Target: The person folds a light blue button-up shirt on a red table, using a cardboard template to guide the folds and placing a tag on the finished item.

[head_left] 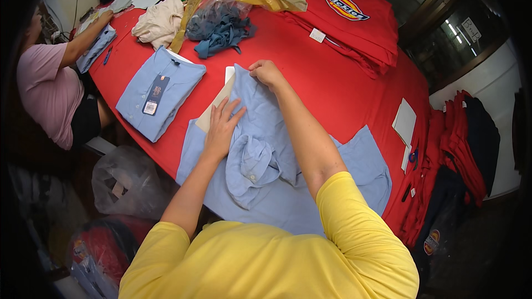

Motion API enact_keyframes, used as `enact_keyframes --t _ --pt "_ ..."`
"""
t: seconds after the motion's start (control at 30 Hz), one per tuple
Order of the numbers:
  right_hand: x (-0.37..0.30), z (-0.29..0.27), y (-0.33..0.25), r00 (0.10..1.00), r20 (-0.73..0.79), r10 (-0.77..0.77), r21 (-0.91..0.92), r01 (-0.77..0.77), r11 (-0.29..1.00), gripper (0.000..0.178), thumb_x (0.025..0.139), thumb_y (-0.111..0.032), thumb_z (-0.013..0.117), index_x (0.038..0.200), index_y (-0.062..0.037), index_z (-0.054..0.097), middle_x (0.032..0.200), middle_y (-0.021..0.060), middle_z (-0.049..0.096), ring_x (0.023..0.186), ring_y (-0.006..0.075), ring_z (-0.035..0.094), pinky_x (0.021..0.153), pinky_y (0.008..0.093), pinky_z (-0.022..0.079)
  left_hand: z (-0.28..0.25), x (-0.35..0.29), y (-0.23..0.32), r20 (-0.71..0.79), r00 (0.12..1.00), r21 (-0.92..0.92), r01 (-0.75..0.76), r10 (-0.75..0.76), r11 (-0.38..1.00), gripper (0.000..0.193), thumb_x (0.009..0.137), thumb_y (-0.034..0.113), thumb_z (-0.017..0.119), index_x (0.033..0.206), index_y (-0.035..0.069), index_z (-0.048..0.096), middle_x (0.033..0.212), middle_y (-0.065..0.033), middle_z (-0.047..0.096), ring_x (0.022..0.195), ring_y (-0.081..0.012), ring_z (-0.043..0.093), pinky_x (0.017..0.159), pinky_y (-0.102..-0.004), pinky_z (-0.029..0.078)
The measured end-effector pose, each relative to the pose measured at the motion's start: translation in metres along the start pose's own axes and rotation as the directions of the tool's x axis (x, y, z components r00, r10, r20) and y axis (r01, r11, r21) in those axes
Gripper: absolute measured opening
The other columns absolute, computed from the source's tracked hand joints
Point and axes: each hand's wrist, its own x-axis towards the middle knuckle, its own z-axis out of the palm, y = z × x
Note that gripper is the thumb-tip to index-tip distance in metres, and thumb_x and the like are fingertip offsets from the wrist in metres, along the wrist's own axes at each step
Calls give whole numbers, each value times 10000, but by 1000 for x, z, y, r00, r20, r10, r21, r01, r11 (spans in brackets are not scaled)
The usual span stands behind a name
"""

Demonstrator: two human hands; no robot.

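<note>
A light blue shirt [266, 116] lies partly folded in front of me, its bunched, buttoned part heaped near my body. A flat beige board [213, 105] shows along the left side of the cloth. My left hand [223, 127] rests flat with fingers spread, across the board's edge and the shirt. At the far end of the cloth, my right hand [267, 73] pinches the shirt's edge between thumb and fingers. To the left lies a folded light blue shirt [177, 86] with a dark hang tag [156, 95] on its front.
The table has a red cover [310, 86]. Red garments [354, 27] are stacked at the far right. Crumpled dark blue cloth [221, 39], cream cloth [160, 22] and clear plastic lie at the back. A person [52, 83] works at the left edge. White cards [404, 122] lie right.
</note>
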Motion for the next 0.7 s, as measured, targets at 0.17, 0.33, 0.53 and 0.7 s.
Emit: enact_keyframes --t 0.17,0.33,0.53,0.7 --pt "-8 -4 9 998 21 57 -171 -52 984 166 739 -54 677 900 -12 672 784 91 666 708 165 620 659 313 493 9 -3 -8 -14 999 -5 53 -53 999 463 817 20 485 1259 119 582 1066 -114 508 1254 -324 421 1121 -560 229" --pt "-39 -21 5 994 -72 -86 -201 70 977 268 757 -3 590 1009 -26 679 900 127 689 813 224 656 755 349 510 9 -2 -11 17 998 16 54 -55 998 477 803 16 480 1256 119 586 1032 -122 489 1177 -328 452 1119 -539 243" --pt "-154 -165 35 933 -303 -194 -833 -161 529 511 767 64 475 1206 -138 641 1252 135 597 1050 319 568 936 384 460 3 -8 -16 23 999 25 27 -28 999 411 798 143 517 1200 92 586 1109 -131 499 1226 -336 417 1126 -512 217" --pt "-285 -265 119 855 -435 -282 -865 -311 394 340 766 10 573 1061 -140 652 1147 94 589 1056 307 498 937 404 398 12 2 2 -31 998 -45 -58 57 997 317 806 118 499 1114 71 556 1178 -104 504 1268 -313 404 1132 -524 204"
